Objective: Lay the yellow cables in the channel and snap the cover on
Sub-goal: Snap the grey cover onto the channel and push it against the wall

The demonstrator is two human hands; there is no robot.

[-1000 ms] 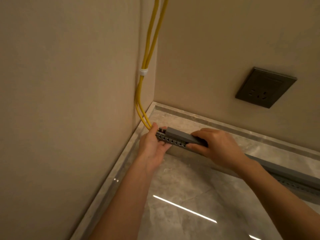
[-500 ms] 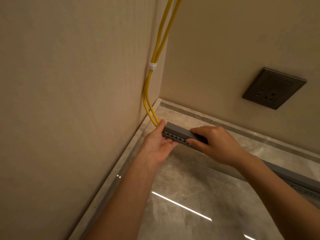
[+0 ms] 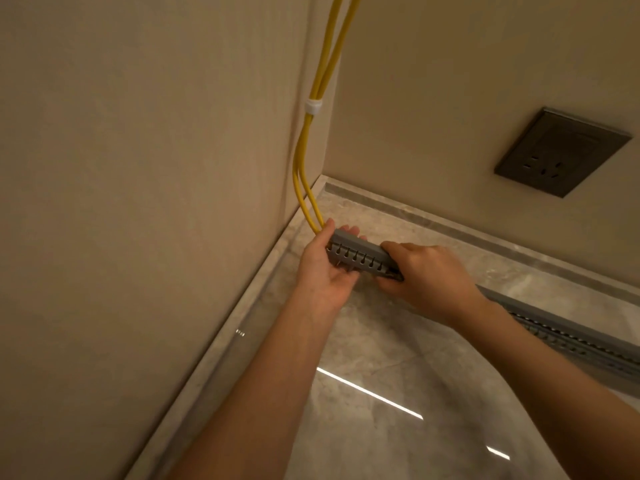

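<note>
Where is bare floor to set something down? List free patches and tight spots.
Free: glossy grey stone floor between the forearms, in front of the grey slotted plastic channel; also the strip behind it, below the dark square wall socket. Crowded: the corner, where two yellow cables meet the channel's end and left hand and right hand grip it.

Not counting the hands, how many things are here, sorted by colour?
yellow cables: 2
white cable tie: 1
grey channel: 1
dark wall socket: 1
Total: 5
</note>
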